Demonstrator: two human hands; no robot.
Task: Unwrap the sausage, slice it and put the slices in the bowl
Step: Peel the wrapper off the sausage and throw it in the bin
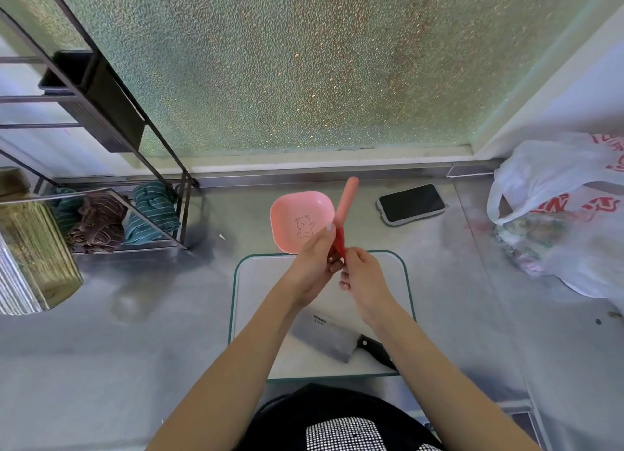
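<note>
- Pink and bare along its upper half, the sausage [346, 202] stands tilted above the far edge of the cutting board [263, 288], its top end over the tabletop [169, 332] just beside the bowl [290, 214].
- Red wrapper [339, 239] clings to the lower half, bunched down toward the fingers.
- Her left hand [314, 264] is closed around the wrapped lower end; the right hand [363, 275] pinches the wrapper edge close below it.
- So the step in hand looks like peeling, roughly half done; no slice is cut and the pink bowl is empty.
- A cleaver [324, 335] lies flat on the board under her forearms, blade toward her left.
- Further off sit a phone [412, 202], a plastic bag [567, 214] and a rack [111, 166] with folded cloths.
- Risks, as I judge them: a hard tug could snap the soft sausage or slip it from the grip onto the tabletop; the wrapper may tear into strips; lowering her arms carelessly could bring a wrist onto the cleaver.
</note>
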